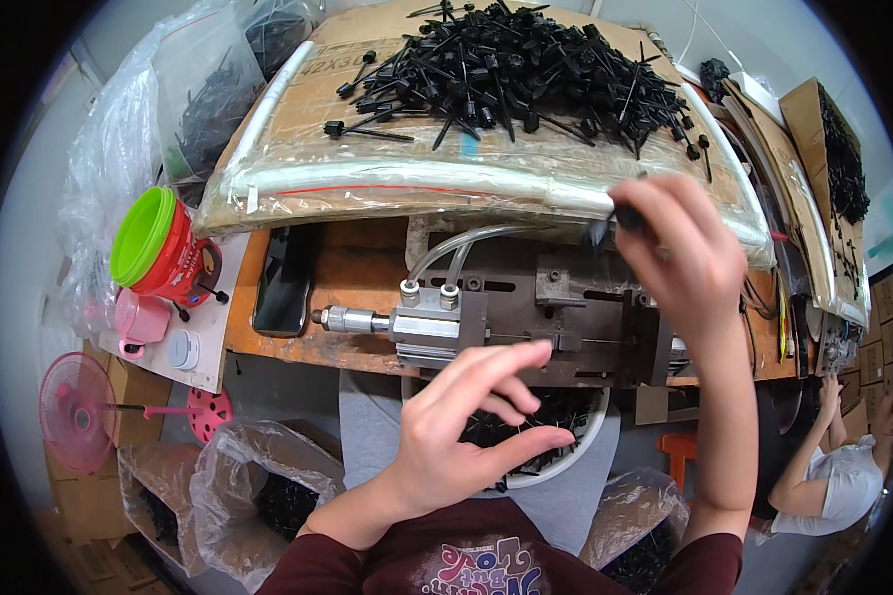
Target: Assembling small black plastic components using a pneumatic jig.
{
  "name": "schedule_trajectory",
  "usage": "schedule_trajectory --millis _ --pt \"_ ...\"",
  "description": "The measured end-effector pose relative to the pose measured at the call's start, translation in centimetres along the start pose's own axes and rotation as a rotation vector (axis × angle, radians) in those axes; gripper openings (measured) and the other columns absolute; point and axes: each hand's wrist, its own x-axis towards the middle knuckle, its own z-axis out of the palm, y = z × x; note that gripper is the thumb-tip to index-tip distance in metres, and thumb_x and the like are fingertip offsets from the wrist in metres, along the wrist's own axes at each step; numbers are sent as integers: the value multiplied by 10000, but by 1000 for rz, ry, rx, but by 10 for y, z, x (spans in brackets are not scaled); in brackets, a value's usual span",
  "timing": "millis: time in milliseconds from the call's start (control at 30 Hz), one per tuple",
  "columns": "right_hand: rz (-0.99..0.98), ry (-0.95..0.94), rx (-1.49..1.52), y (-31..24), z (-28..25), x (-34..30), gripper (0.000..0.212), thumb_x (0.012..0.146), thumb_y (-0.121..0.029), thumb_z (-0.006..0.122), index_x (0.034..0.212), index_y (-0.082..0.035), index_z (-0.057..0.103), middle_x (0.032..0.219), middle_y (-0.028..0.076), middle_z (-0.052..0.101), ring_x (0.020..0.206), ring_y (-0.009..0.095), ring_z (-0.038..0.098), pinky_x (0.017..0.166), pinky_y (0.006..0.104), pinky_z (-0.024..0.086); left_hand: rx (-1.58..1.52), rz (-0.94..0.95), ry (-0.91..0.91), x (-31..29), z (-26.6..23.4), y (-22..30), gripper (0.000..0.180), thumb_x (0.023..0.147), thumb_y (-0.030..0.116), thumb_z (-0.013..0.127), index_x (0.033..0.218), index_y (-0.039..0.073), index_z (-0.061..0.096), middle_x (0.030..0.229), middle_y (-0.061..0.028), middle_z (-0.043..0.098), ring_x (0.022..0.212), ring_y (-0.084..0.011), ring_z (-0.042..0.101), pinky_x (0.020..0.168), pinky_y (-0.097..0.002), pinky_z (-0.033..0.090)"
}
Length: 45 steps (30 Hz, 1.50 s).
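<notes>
My right hand is raised at the front edge of the cardboard tray, its fingers pinching a small black plastic part blurred by motion. In front of the metal fixture, my left hand is open, thumb and fingers apart, with nothing seen between them. A pneumatic cylinder with two clear hoses sits at the fixture's left end. Under my left hand, a white-rimmed tub on my lap contains black parts. The tray carries a heap of black thin-stemmed parts.
Left on the workbench lies a dark phone. Beside it stand a red and green bucket and a pink cup. A pink fan and bags are below. Another person sits at right.
</notes>
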Motion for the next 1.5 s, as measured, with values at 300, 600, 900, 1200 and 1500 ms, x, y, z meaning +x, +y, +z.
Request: schedule_trajectory --millis 300,600,900,1200,1500 --pt "-240 -10 -41 -57 -3 -55 335 756 -110 634 986 131 659 887 205 631 676 226 635 584 305 534 42 75 4 2 4 4 341 687 -48 814 1013 -7 725 992 -125 692 828 -157 664 655 -261 575" --pt "348 199 177 -66 -13 -99 393 778 66 682 1166 74 618 1100 234 649 950 302 688 865 355 551 641 268 -157 -18 27 -33 294 690 36 767 975 15 698 1246 -130 638 860 -231 671 727 -307 543" --pt "483 149 357 -88 -17 -121 389 772 -3 749 1130 64 612 1167 258 627 999 328 686 883 380 555 830 262 -184 -6 37 -38 256 708 91 762 950 37 697 1245 -112 652 627 -158 634 601 -272 498" --pt "367 -114 223 -95 -16 -126 306 636 23 804 926 15 708 1121 162 661 904 313 694 740 355 591 825 229 -181 -6 37 -37 258 705 82 763 955 45 714 1232 -96 663 560 -144 599 554 -243 474" --pt "412 -125 218 -100 -10 -126 275 656 42 780 917 47 692 1123 188 667 887 301 698 727 349 581 823 256 -195 -7 35 -38 256 702 71 761 952 44 715 1216 -92 671 510 -146 546 532 -245 463"
